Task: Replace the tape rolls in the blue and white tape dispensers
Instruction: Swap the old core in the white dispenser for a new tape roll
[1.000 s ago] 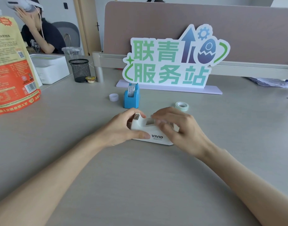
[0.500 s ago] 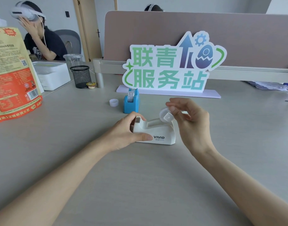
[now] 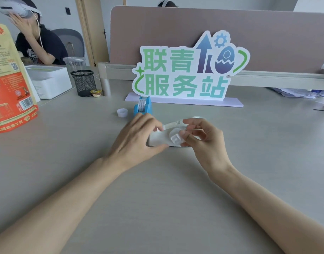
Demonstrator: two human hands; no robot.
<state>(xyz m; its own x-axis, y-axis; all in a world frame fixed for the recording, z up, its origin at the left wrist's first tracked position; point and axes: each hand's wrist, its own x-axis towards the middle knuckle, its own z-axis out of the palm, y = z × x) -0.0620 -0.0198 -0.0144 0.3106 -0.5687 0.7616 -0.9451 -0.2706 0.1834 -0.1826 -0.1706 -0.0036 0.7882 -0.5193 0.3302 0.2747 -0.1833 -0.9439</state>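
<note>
Left hand point(image 3: 137, 136) is clamping the white dispenser point(image 3: 158, 139) on the worktop point(image 3: 157, 198); right hand point(image 3: 203, 140) is pinching its white spool hub point(image 3: 175, 138), which may slip and roll off.

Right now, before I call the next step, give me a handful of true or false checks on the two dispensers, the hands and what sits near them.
1. The left hand grips the white tape dispenser. True.
2. The blue tape dispenser has no roll in it. False: a roll sits in it.
3. The right hand rests flat on the desk. False: it is raised at the white dispenser, fingers pinched on a small white hub.
4. A small white cap lies left of the blue dispenser. True.
5. The black mesh cup lies tipped over. False: it stands upright.
</note>
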